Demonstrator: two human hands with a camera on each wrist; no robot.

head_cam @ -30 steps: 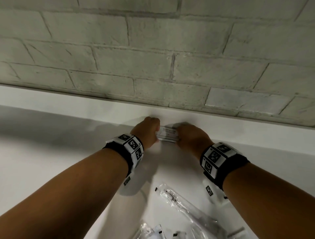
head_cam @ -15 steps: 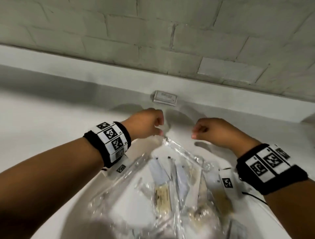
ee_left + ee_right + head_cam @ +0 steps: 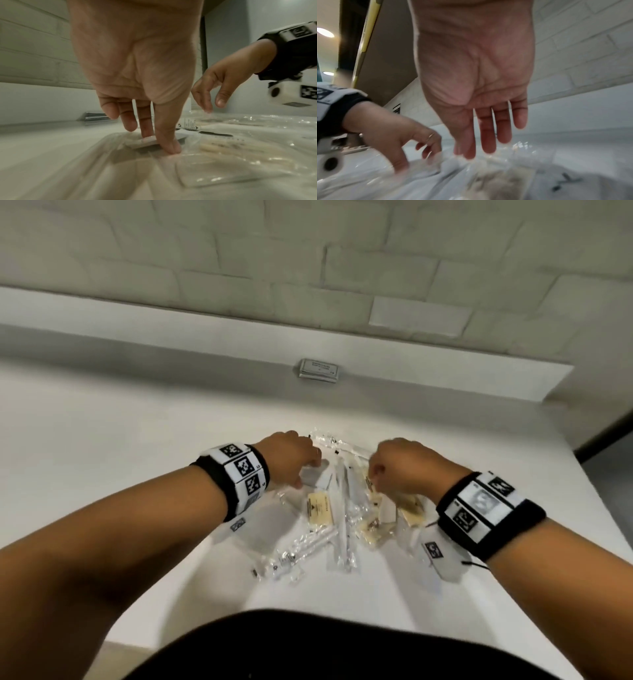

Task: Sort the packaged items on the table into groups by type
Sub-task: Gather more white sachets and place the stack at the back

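Our left hand (image 3: 137, 65): thumb and fingertip pinch flat grey sachet (image 3: 145, 142) at pile's far-left edge. Our right hand (image 3: 474, 75): fingers extended, tips on clear wrappers, nothing held.

Pile of packaged items (image 3: 342, 518) lies mid-table; sorted stack (image 3: 319, 368) well apart by wall.

Risk: slick overlapping film; we may drag neighbouring packets along or lose the pinch.

Surface: white table (image 3: 102, 440). Room: pale brick wall (image 3: 274, 268).

Each bare forearm carried a black wristband (image 3: 489, 517) faced with white panels printed with square black-and-white markers. A white camera box (image 3: 291, 94) with a round dark lens hung under each wrist. The left hand (image 3: 393, 140) wore a thin ring (image 3: 430, 136).
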